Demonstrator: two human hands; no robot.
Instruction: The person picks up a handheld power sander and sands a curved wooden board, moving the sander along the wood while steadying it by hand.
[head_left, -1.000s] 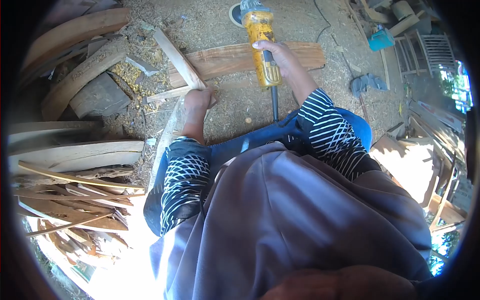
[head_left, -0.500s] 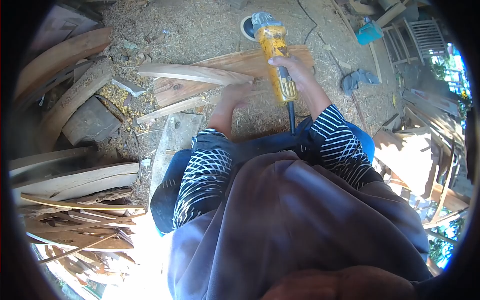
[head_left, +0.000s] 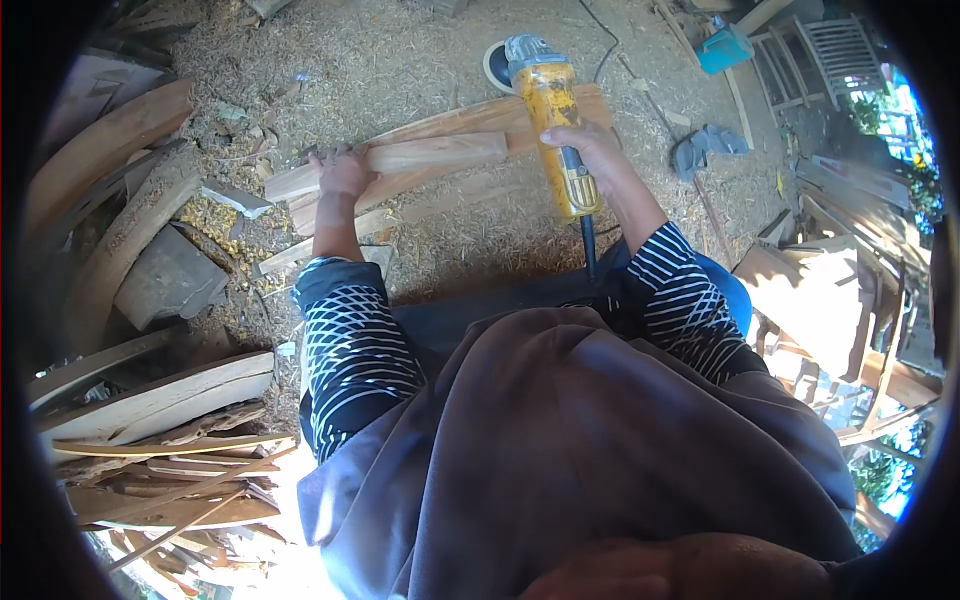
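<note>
My right hand [head_left: 598, 162] is wrapped around the body of a yellow angle grinder [head_left: 550, 98], its grey head pointing away from me. A round sanding disc [head_left: 497, 66] shows at the left of that head. My left hand [head_left: 345, 174] grips a pale curved wooden piece [head_left: 435, 153] near its left end, fingers over the far edge. This piece rests on a wider wooden plank [head_left: 590, 108] on the ground. Nearer to me lies a thin wooden strip [head_left: 440, 212]. The grinder's cord [head_left: 588, 245] runs back toward my lap.
Curved timber pieces [head_left: 110, 175] and a wood block [head_left: 170, 275] lie at the left, above a heap of offcuts [head_left: 170, 465]. A grey cloth [head_left: 705, 150], a teal container [head_left: 725, 50] and a slatted wooden rack [head_left: 840, 60] are at the right. Wood shavings cover the ground.
My left hand has moved left from the wooden piece's right end to its left end. The piece has turned and lies more along the plank. My right hand still holds the grinder.
</note>
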